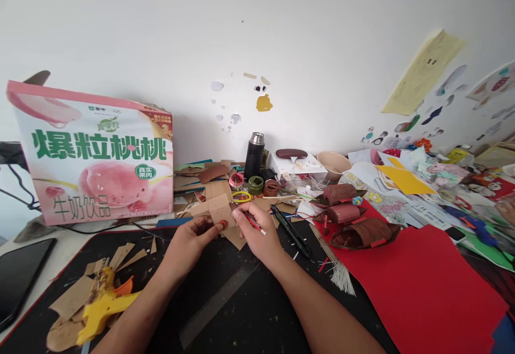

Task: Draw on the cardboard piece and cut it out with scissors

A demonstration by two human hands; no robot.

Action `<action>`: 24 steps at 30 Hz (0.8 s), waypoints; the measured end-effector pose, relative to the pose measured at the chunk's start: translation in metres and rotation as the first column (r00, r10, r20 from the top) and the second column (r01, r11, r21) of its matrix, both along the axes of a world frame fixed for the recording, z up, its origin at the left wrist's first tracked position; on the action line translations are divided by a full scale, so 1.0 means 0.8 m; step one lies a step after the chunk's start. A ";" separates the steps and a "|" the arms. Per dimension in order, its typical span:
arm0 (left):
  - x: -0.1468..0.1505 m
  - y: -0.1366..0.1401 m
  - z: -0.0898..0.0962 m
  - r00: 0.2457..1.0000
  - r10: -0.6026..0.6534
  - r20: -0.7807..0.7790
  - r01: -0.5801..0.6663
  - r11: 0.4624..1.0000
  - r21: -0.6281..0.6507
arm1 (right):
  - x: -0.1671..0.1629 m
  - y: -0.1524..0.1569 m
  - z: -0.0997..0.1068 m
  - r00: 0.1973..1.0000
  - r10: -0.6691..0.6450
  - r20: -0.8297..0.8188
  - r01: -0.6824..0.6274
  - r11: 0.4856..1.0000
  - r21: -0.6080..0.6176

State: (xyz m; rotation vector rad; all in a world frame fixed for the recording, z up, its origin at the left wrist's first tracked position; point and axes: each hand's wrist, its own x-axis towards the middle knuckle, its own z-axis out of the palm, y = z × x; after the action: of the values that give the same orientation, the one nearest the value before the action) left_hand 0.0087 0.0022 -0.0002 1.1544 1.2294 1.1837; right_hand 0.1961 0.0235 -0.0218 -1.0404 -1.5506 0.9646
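Near the far edge of the black mat, my left hand (197,236) pinches a small piece of brown cardboard (222,210) between thumb and fingers. A spot of red shows at its thumb tip. My right hand (259,233) is closed around a thin red and dark pencil (254,224) with a pale end. Its point is hidden by the fingers, close to the cardboard's right edge. Another cardboard piece (234,237) lies beneath both hands. Just right of my right hand rests a dark green utility knife (292,230).
A yellow glue gun (102,305) lies among cardboard scraps at the left. Behind stand a large drink carton (96,155), a black thermos (254,158) and small open paint jars (256,185). Brown model boats (364,233) sit on red paper (418,289) at the right.
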 end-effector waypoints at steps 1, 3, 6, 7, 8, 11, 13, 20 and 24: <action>0.000 0.000 -0.001 1.000 0.010 0.000 -0.010 1.000 0.011 | 0.000 0.001 -0.001 1.000 -0.002 -0.018 0.002 1.000 -0.011; -0.001 0.000 -0.001 1.000 0.009 -0.021 -0.009 1.000 0.027 | 0.000 0.003 -0.002 0.999 0.006 -0.047 -0.007 0.999 -0.031; -0.002 -0.002 0.001 0.995 -0.038 -0.095 0.041 0.999 0.030 | -0.001 0.003 -0.005 0.998 0.049 -0.042 -0.051 0.998 -0.038; -0.003 -0.003 0.001 0.992 -0.057 -0.117 0.061 0.998 0.027 | -0.001 0.003 -0.006 0.997 0.065 -0.031 -0.066 0.997 -0.035; -0.003 -0.003 0.001 0.989 -0.072 -0.133 0.076 0.997 0.026 | -0.001 0.003 -0.006 0.997 0.075 -0.018 -0.076 0.997 -0.032; -0.004 -0.003 -0.002 0.984 -0.070 -0.164 0.077 0.996 0.036 | -0.002 0.001 -0.006 0.998 0.062 -0.014 -0.063 0.997 -0.042; -0.006 -0.001 -0.004 0.983 -0.031 -0.179 0.041 0.998 0.052 | -0.002 0.001 -0.004 0.998 0.030 -0.061 -0.034 0.997 -0.073; -0.014 0.008 -0.006 0.991 0.093 -0.093 -0.084 0.992 0.096 | 0.002 0.015 0.003 0.974 -0.091 -0.208 0.067 0.991 -0.118; -0.012 0.007 -0.012 0.981 0.113 -0.160 -0.100 0.991 0.089 | 0.001 0.016 0.006 0.964 -0.091 -0.249 0.062 0.991 -0.121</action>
State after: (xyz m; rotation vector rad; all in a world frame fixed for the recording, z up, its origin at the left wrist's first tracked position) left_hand -0.0009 0.0074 -0.0097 1.2798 1.3942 1.2468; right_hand 0.1972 0.0362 -0.0170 -1.0043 -1.2488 1.0959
